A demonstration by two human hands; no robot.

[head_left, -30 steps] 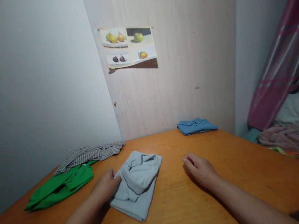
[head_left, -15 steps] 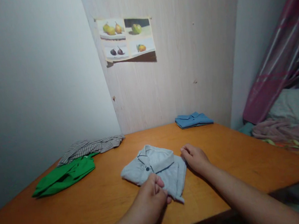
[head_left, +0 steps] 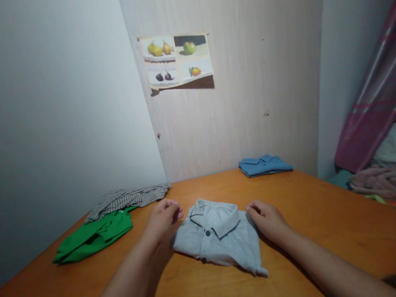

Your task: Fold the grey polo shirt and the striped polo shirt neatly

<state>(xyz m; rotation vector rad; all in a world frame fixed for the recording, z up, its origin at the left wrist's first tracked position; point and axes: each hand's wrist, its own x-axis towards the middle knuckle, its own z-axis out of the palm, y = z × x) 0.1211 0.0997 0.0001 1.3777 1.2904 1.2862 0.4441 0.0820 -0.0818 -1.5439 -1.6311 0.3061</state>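
Flanking rumpled, collared grey shirt [head_left: 228, 246]: left hand [head_left: 165, 215] curled closed; right hand [head_left: 266, 217] curled at shirt's edge, pinch unclear.

Domestic room, apparently a home, which I am viewing remotely: a fruit poster [head_left: 177, 61] is hanging on the wall [head_left: 235, 103], a pink curtain [head_left: 370, 90] is draping near crumpled fabric [head_left: 383, 182], and clothes [head_left: 235, 247] are lying on a table [head_left: 327, 215].

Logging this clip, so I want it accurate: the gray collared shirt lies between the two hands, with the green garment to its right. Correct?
Not quite: the head view shows the green garment to the left of the gray collared shirt, which does lie between the left hand and right hand.
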